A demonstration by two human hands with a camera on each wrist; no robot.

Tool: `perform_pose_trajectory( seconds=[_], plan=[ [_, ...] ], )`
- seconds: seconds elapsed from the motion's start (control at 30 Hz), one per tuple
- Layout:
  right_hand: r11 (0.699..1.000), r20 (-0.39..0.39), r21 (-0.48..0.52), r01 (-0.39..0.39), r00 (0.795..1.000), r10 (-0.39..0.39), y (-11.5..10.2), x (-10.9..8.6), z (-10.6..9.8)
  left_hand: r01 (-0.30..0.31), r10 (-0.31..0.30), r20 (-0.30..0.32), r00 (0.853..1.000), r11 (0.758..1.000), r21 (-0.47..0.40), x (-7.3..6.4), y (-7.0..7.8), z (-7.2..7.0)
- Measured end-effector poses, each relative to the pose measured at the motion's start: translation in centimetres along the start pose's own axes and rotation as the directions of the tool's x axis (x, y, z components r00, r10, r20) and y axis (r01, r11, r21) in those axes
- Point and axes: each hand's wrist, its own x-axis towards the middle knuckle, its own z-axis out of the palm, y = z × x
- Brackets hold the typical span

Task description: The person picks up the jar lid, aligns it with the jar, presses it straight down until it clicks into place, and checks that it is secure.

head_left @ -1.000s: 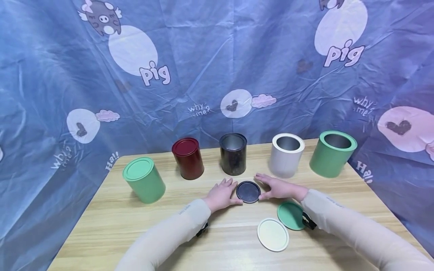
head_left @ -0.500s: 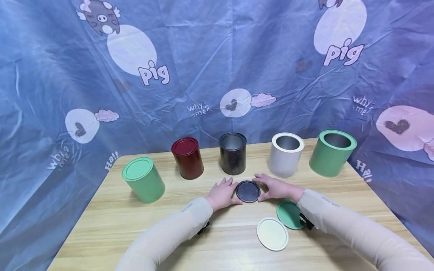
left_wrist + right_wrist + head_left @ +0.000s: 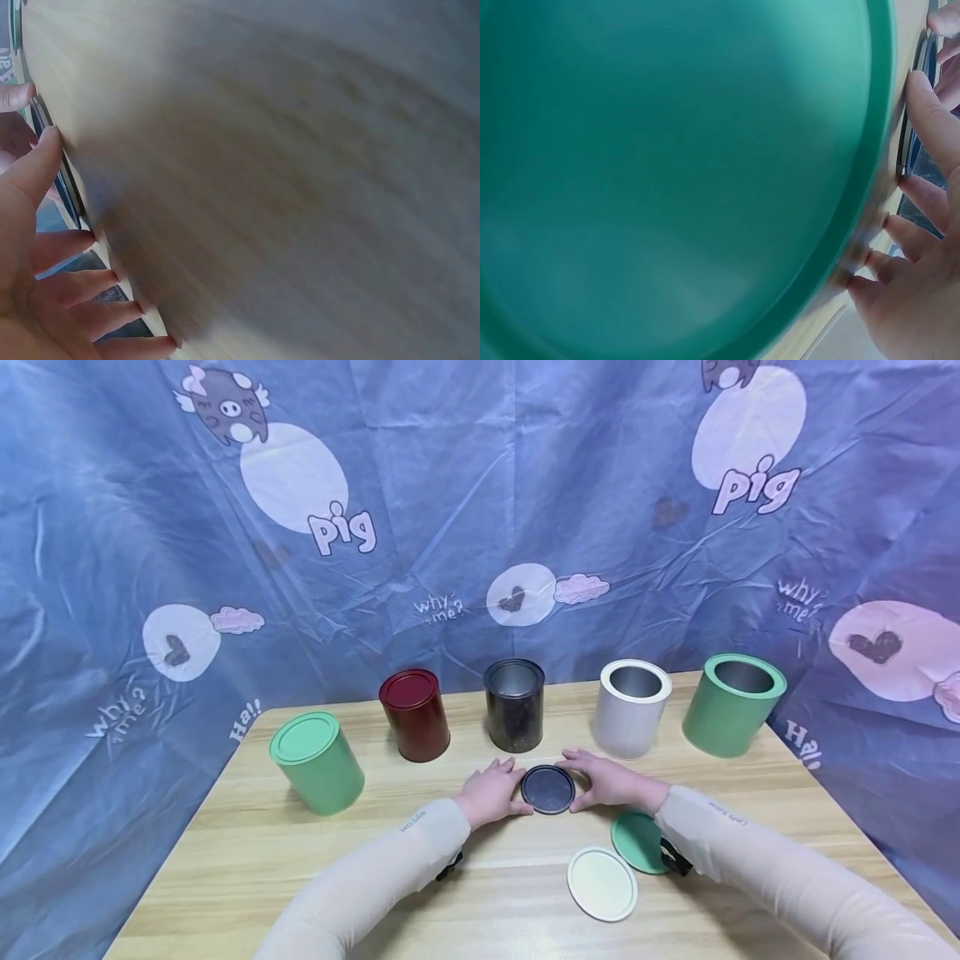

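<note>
A black lid (image 3: 548,790) lies flat near the middle of the worktop (image 3: 247,877), between a person's two hands. The left hand (image 3: 491,793) is at its left side and the right hand (image 3: 611,781) at its right, each with thumb and index finger spread around the rim. Both grips are wide, fingers spread apart and slightly bent; the tips are at or just beside the lid's edge, and how firmly they press cannot be told.

Just beyond the lid, a little to the left, stands a black can (image 3: 515,718) with its inside showing. To the left of that are a red can (image 3: 417,718) with its lid on and, farther left and nearer, a lidded green can (image 3: 318,764). To the right stand a white can (image 3: 630,718) and, at the far right, a larger green can (image 3: 727,718), both uncovered on top.

Nearer than the right hand, a green lid (image 3: 636,842) lies partly under the right sleeve (image 3: 780,868), with a cream lid (image 3: 602,883) just beside it, nearer and to the left. A blue printed cloth (image 3: 435,468) hangs behind the worktop.
</note>
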Motion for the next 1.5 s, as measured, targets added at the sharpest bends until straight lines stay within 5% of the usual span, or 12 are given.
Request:
perform_pose_trajectory(
  seconds=[1.5],
  plan=[
    [1.0, -0.002, 0.018, 0.006, 1.0, -0.006, 0.6, -0.06, -0.03, -0.039, 0.039, -0.012, 0.999, 0.999, 0.011, 0.55, 0.32, 0.04]
  ],
)
